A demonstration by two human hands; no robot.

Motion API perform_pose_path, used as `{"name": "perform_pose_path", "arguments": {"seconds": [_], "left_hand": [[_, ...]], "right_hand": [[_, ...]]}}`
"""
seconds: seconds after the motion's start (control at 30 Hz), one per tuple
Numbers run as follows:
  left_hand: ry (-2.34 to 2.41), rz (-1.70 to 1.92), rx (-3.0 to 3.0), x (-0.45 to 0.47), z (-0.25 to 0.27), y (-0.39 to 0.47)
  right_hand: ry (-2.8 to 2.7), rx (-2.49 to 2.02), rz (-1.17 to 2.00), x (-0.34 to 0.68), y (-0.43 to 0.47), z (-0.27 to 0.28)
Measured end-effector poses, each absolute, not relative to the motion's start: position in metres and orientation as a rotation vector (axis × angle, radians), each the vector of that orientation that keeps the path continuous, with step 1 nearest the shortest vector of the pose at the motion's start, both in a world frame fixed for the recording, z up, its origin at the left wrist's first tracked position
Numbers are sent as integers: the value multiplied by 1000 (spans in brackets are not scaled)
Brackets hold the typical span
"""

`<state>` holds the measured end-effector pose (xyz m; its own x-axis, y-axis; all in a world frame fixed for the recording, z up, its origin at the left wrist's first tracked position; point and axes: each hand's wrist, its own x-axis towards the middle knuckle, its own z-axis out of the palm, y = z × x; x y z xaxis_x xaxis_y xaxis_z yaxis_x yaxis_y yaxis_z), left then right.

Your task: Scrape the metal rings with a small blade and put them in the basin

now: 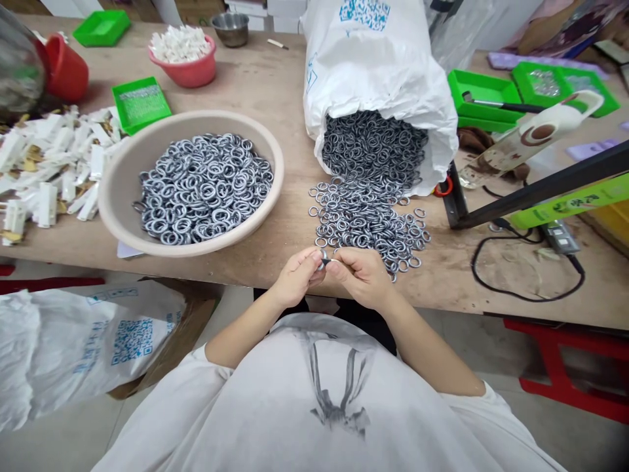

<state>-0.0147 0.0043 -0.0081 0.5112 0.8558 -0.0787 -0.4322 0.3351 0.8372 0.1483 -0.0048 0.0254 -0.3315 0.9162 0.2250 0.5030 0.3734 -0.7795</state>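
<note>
At the table's front edge, my left hand (299,278) pinches a grey ring (322,257) between thumb and fingers. Close against it, my right hand (364,278) is closed around a small dark piece (326,261) whose tip meets the ring; most of it is hidden by the fingers. Just beyond both hands lies a loose pile of grey rings (368,219). It spills from the mouth of a white sack (378,72) lying on its side. To the left stands a beige basin (272,154) holding many similar rings (206,187).
White plastic parts (59,157) are heaped at the left, near a green tray (140,105) and a red bowl (189,71). On the right are a black metal frame (540,187), a black cable (521,294) and a clear bottle (525,141). A red stool (565,373) stands below.
</note>
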Motion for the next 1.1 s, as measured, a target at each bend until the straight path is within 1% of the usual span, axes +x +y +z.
{"name": "perform_pose_path", "arguments": {"seconds": [0.07,0.2,0.3,0.4,0.6,0.7,0.8,0.97,1.1], "left_hand": [[524,847,960,-19,-10,2],[499,760,1069,-30,-16,-3],[598,787,1010,-35,-20,0],[668,771,911,-38,-22,4],[725,860,621,-40,-25,13],[719,835,501,-37,-26,19],[826,861,491,-25,-29,27],[937,954,496,-10,-32,38],[927,956,508,-23,-26,36]], "right_hand": [[-1952,-1360,787,149,9,18],[-1966,-1784,540,148,57,4],[-2162,-1911,324,137,93,-1],[-2296,-2043,224,121,117,-7],[-2359,-2046,233,113,125,-10],[-2334,-1890,360,125,112,-5],[-2267,-1775,432,135,96,-2],[-2197,-1827,439,137,80,-6],[-2216,-1819,447,134,74,-5]]}}
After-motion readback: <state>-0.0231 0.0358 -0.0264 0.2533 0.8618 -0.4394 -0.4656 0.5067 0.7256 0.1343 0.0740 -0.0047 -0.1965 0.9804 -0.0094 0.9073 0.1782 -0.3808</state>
